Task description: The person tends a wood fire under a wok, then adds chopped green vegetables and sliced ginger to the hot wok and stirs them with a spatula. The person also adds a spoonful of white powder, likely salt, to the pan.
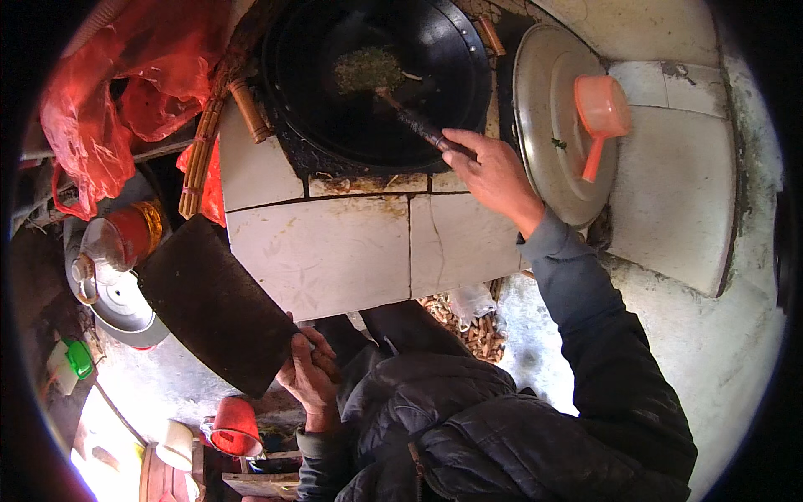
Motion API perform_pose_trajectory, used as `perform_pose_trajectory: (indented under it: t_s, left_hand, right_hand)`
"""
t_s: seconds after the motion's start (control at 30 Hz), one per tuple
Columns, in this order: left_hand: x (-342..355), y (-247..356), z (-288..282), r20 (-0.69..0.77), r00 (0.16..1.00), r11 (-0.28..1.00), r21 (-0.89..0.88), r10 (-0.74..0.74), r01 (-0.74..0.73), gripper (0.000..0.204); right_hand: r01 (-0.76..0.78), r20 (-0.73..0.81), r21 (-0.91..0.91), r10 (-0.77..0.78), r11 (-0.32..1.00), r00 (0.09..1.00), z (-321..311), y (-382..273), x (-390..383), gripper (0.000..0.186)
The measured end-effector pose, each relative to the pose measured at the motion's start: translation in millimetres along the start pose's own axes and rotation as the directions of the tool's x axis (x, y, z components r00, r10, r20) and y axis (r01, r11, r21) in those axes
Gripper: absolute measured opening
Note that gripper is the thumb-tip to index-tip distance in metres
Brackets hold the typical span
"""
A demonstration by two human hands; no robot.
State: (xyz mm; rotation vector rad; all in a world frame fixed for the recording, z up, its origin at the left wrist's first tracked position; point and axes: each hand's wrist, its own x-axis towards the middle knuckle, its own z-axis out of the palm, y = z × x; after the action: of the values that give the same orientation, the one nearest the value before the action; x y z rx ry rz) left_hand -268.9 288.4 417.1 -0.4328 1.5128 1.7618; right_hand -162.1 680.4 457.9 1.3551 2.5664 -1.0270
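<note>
the utensil (418, 125) slants into the wok (456, 71), its handle closed within the right hand (495, 177) at the wok's near right edge. beyond those fingers, its far end meets chopped greens (364, 69) in the wok, the tip hard to make out. below and left of the wok, the left hand (311, 378) clasps a dark board (219, 305) by one end. right of the wok, a lid (535, 92) bears a pink dipper (600, 107).
</note>
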Motion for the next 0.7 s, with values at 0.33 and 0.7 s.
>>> perform_pose_trajectory:
  t_s: [0.33,0.7]
  left_hand:
    - [-2.3,1.8,6.4,-0.015,0.999,0.999,-0.007,-0.043,0.043,0.049]
    - [1.7,-5.9,7.2,0.06,0.998,0.997,0.063,0.038,-0.042,0.049]
  right_hand:
    - [-0.026,-0.134,0.103,0.039,0.994,0.99,-0.7,36.8,-78.7,0.041]
    - [0.022,-0.274,-0.33,-0.118,0.944,0.954,-24.2,46.0,-59.6,0.038]
